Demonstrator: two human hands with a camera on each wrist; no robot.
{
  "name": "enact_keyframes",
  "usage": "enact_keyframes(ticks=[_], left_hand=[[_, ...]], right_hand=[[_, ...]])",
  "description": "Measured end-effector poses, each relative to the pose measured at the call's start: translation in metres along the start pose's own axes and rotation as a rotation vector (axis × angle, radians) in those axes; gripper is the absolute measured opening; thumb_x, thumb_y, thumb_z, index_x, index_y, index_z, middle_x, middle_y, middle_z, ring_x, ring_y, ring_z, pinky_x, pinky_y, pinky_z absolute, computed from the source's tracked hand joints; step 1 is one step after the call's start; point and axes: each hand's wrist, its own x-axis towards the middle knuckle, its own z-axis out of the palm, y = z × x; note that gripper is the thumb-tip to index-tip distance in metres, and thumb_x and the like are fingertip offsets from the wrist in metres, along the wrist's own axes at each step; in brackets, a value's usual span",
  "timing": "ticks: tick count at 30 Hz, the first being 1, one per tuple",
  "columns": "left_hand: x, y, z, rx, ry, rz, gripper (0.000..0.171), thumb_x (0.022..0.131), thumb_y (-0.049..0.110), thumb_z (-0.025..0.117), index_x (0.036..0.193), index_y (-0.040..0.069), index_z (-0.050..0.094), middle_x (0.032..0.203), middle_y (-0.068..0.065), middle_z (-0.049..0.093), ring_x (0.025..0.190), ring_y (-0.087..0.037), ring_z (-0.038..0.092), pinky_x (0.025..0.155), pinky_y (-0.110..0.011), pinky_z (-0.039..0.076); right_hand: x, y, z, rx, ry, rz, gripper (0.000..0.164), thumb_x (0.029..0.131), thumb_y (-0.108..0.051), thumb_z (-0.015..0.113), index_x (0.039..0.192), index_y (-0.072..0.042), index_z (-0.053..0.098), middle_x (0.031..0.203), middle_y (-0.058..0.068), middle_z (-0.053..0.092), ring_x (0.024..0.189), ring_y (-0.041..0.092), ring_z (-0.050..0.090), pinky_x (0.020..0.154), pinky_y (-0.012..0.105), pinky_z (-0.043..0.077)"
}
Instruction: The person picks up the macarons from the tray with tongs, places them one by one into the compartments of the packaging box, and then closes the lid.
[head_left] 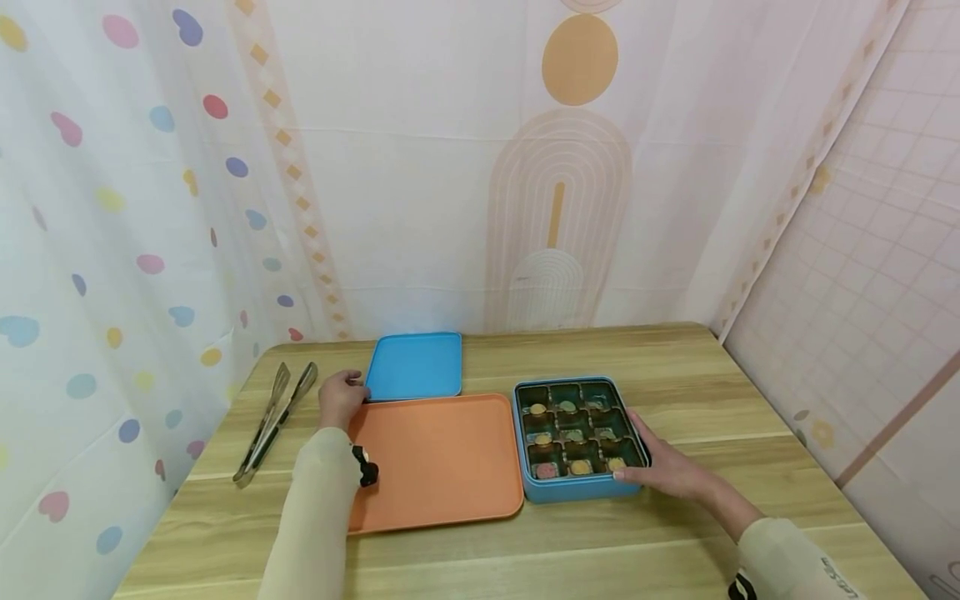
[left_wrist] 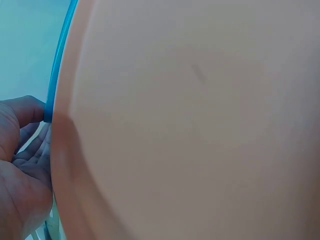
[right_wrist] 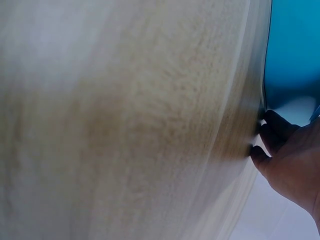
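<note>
My left hand (head_left: 342, 398) is at the near left corner of a flat blue lid (head_left: 415, 367), beside the orange tray. In the left wrist view its thumb (left_wrist: 31, 107) touches the lid's rim (left_wrist: 56, 65), while the other fingers lie loosely behind. My right hand (head_left: 667, 467) rests against the right side of a blue box (head_left: 581, 489), thumb at the near corner and fingers along the side. Inside the box, a dark divided insert (head_left: 557, 421) has small yellow, green and pink round pieces in its compartments. In the right wrist view the fingertips (right_wrist: 274, 119) meet the box's side.
An orange tray (head_left: 442, 462) lies between the hands, against the box's left side and just in front of the lid. Metal tongs (head_left: 272, 429) with dark grips lie at the left of the wooden table (head_left: 585, 550). Patterned curtains (head_left: 420, 167) hang behind and beside it.
</note>
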Motion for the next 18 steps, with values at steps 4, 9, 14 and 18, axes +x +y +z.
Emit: enact_keyframes(ticks=[4, 9, 14, 18], left_hand=[[0.001, 0.001, -0.001, -0.010, -0.012, 0.006, 0.045, 0.097, 0.005, 0.054, 0.139, -0.009, 0.049, 0.131, -0.032, 0.054, 0.119, -0.044, 0.053, 0.098, -0.053, 0.045], [0.003, 0.002, -0.003, -0.059, -0.021, -0.003, 0.045, 0.098, 0.008, 0.052, 0.140, -0.009, 0.050, 0.137, -0.030, 0.051, 0.124, -0.043, 0.050, 0.100, -0.052, 0.043], [0.008, 0.003, -0.005, -0.145, -0.042, -0.059, 0.045, 0.100, 0.012, 0.051, 0.142, -0.005, 0.050, 0.142, -0.027, 0.048, 0.126, -0.039, 0.048, 0.102, -0.050, 0.041], [0.014, 0.004, -0.006, -0.203, -0.061, -0.097, 0.046, 0.100, 0.014, 0.052, 0.144, -0.002, 0.050, 0.144, -0.025, 0.047, 0.125, -0.036, 0.049, 0.103, -0.047, 0.042]], right_hand=[[0.000, -0.001, 0.000, 0.001, -0.001, 0.000, 0.108, 0.090, -0.035, 0.074, 0.160, -0.011, -0.005, 0.160, 0.031, 0.004, 0.141, 0.056, 0.009, 0.106, 0.072, 0.017], [0.000, -0.002, 0.000, 0.009, -0.001, -0.004, 0.108, 0.090, -0.035, 0.074, 0.160, -0.010, -0.005, 0.159, 0.032, 0.006, 0.141, 0.056, 0.012, 0.106, 0.071, 0.019], [0.000, -0.001, 0.000, 0.006, -0.006, 0.000, 0.108, 0.090, -0.035, 0.074, 0.160, -0.011, -0.005, 0.159, 0.032, 0.005, 0.141, 0.056, 0.011, 0.105, 0.072, 0.019], [-0.001, 0.000, 0.000, 0.007, -0.007, 0.000, 0.108, 0.090, -0.036, 0.073, 0.160, -0.011, -0.005, 0.159, 0.032, 0.005, 0.141, 0.056, 0.010, 0.105, 0.072, 0.018]])
